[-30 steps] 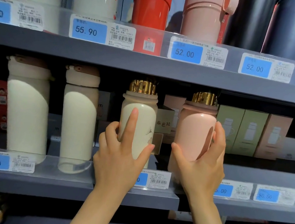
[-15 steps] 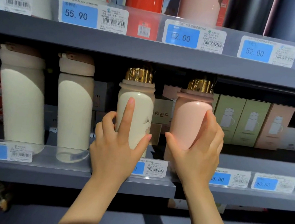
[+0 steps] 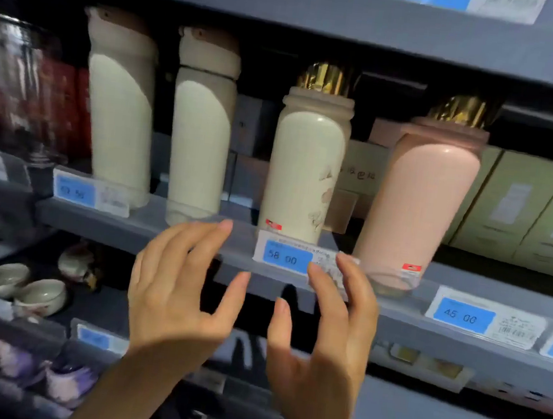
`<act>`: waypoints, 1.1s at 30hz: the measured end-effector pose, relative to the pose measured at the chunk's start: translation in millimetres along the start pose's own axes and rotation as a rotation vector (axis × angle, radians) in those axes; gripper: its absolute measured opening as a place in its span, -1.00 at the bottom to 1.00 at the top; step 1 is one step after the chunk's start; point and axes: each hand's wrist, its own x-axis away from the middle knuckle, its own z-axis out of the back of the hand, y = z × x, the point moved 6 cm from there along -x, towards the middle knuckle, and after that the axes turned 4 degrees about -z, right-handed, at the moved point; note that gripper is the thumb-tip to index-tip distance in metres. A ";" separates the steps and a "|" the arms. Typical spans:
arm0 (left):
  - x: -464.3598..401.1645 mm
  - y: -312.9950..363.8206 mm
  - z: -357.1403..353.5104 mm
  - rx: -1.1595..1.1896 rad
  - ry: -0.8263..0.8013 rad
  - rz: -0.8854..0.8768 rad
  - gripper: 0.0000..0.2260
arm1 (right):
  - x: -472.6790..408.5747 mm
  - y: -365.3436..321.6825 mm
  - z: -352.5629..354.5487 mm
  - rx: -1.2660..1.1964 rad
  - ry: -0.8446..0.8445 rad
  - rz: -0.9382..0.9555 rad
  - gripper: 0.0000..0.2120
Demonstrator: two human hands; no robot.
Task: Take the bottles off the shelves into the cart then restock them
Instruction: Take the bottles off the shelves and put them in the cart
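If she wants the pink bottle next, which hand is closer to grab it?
Probably the right hand: it hangs open just below and left of the pink bottle, while the left hand is farther over.

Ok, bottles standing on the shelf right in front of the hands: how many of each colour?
Cream bottles: 3
Pink bottle: 1
Total: 4
Left hand and right hand hold none.

Left hand [image 3: 176, 287] and right hand [image 3: 326, 332] bare, no rings or gloves. Forearms bare too. Nails short, unpainted.
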 end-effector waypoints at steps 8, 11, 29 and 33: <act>127.9 -78.4 104.1 -0.157 -0.255 0.442 -0.83 | 111.7 -50.6 -102.9 -0.413 -0.655 -0.168 -0.71; 188.9 -98.7 153.0 -0.255 -0.396 0.634 -0.79 | 164.6 -75.3 -137.1 -0.495 -0.922 -0.247 -0.69; 359.5 -268.2 362.7 -0.455 -0.693 1.224 -0.63 | 411.5 -209.3 -279.3 -0.082 -1.545 0.047 -0.44; 369.2 -321.7 336.9 -0.446 -0.774 1.086 -0.52 | 431.4 -204.1 -276.8 -0.040 -1.536 0.105 -0.43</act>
